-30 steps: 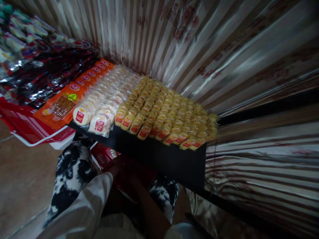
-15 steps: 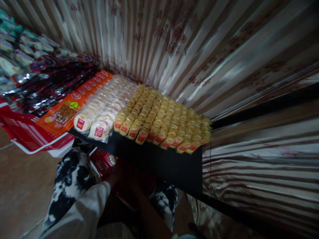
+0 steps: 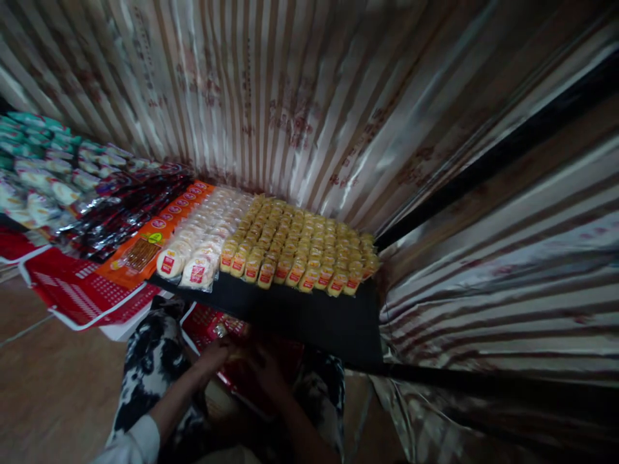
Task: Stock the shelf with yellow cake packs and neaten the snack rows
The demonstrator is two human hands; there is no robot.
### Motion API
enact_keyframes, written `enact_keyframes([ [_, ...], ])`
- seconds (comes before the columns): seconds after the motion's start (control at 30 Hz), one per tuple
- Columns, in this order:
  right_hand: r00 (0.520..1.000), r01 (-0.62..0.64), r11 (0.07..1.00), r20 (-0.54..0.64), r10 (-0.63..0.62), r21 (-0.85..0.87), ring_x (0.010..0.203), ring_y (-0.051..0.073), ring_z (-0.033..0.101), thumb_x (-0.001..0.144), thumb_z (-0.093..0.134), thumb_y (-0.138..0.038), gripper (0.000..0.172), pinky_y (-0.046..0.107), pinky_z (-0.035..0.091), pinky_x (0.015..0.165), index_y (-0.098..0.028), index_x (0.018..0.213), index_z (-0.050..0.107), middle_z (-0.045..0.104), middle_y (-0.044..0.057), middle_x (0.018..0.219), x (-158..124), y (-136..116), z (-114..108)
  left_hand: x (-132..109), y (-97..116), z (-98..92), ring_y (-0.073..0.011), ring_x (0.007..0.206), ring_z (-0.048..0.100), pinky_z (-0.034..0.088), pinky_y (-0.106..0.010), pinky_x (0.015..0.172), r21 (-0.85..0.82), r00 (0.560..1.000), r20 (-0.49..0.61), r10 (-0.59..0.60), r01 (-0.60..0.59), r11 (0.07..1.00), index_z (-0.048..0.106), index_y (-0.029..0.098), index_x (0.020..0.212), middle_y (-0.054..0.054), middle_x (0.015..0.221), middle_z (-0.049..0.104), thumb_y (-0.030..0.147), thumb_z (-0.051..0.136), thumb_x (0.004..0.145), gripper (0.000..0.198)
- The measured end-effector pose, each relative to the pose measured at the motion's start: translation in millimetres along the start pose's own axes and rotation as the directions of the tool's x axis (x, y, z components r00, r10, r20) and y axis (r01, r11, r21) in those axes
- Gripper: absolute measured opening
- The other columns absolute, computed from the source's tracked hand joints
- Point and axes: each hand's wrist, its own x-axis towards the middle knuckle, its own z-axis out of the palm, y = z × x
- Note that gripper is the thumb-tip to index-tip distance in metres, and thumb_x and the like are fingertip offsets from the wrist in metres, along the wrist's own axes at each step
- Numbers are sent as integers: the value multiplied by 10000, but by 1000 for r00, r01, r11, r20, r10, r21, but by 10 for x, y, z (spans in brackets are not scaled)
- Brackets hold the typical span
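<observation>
The left hand [image 3: 215, 356] and right hand [image 3: 265, 370] reach close together, their grip too dark to tell, over a red basket [image 3: 197, 320] near the black shelf [image 3: 319, 325], where yellow packets [image 3: 300, 248] stand right of white ones [image 3: 196, 248] before a far striped curtain [image 3: 242, 84].

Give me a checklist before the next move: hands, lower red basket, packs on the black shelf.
1. Left hand at the lower red basket: ok.
2. Right hand close beside it: ok.
3. Grip on any pack: cannot tell, too dark.
4. Light around the hands: not ok, dim.
5. Yellow packs in rows on the black shelf: ok.
6. White round packs between yellow and orange packs: ok.
</observation>
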Motion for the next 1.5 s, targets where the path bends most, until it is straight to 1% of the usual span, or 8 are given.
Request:
enact_keyframes([
  [0.17, 998, 62, 996, -15, -61, 57, 993, 282, 621, 675, 646, -561, 501, 444, 457, 903, -189, 1008, 667, 686, 92, 1038, -151, -168, -87, -335, 111, -111, -75, 353, 427, 266, -194, 372, -204, 999, 39, 10, -2, 979, 561, 149, 718, 35, 469, 511, 461, 531, 755, 316],
  [0.37, 973, 203, 979, -121, -198, 32, 1023, 246, 612, 703, 664, -434, 422, 412, 448, 944, -203, 1056, 645, 672, 71, 1085, -279, -533, -360, -625, 538, -181, -74, 310, 378, 158, -196, 360, -278, 981, 152, 119, -73, 958, 577, 160, 787, 35, 391, 499, 646, 505, 701, 499],
  [0.6, 933, 283, 950, -268, -241, 131, 882, 224, 658, 696, 658, -539, 464, 371, 519, 813, -203, 1016, 642, 706, 71, 966, -316, -904, -734, -846, 1023, -89, -72, 390, 379, 210, -208, 422, -264, 904, 197, 378, -323, 909, 590, 147, 711, 37, 436, 506, 758, 512, 631, 621],
  [0.73, 931, 296, 914, -296, -212, 278, 866, 232, 662, 608, 721, -564, 553, 375, 525, 803, -195, 1012, 641, 710, 72, 942, -346, -1054, -892, -824, 1127, 27, -86, 515, 471, 324, -203, 500, -260, 853, 224, 471, -414, 872, 637, 143, 920, 24, 624, 600, 659, 636, 611, 601],
  [1.0, 911, 357, 843, -350, -218, 403, 871, 229, 655, 650, 704, -503, 477, 367, 508, 826, -188, 995, 608, 701, 64, 927, -471, -1044, -933, -823, 1340, 524, -86, 539, 508, 395, -214, 557, -540, 896, 141, 421, -286, 791, 564, 157, 943, 38, 627, 564, 591, 725, 532, 619],
  [1.2, 845, 415, 867, -471, -254, 276, 867, 223, 643, 741, 619, -498, 396, 343, 509, 812, -187, 987, 623, 693, 60, 932, -430, -903, -1115, -675, 1617, 679, -157, 728, 570, 444, -251, 654, -45, 835, 97, 542, -540, 841, 631, 164, 964, -27, 815, 622, 482, 625, 690, 420],
  [1.33, 790, 415, 900, -542, -285, 131, 966, 231, 618, 784, 569, -480, 466, 363, 480, 885, -175, 1134, 600, 665, 80, 1050, -355, -856, -1383, -631, 2023, 711, -178, 877, 568, 445, -264, 764, 277, 730, 76, 679, -670, 689, 563, 188, 1190, -62, 1056, 600, 351, 606, 738, 481],
  [1.5, 685, 349, 917, -615, -390, -192, 969, 212, 597, 811, 532, -424, 444, 342, 470, 882, -201, 1190, 592, 652, 75, 1049, -275, -856, -1730, -638, 2529, 856, -156, 864, 579, 451, -247, 778, 355, 584, 202, 786, -792, 497, 542, 216, 1224, -31, 1036, 621, 266, 580, 765, 462],
])
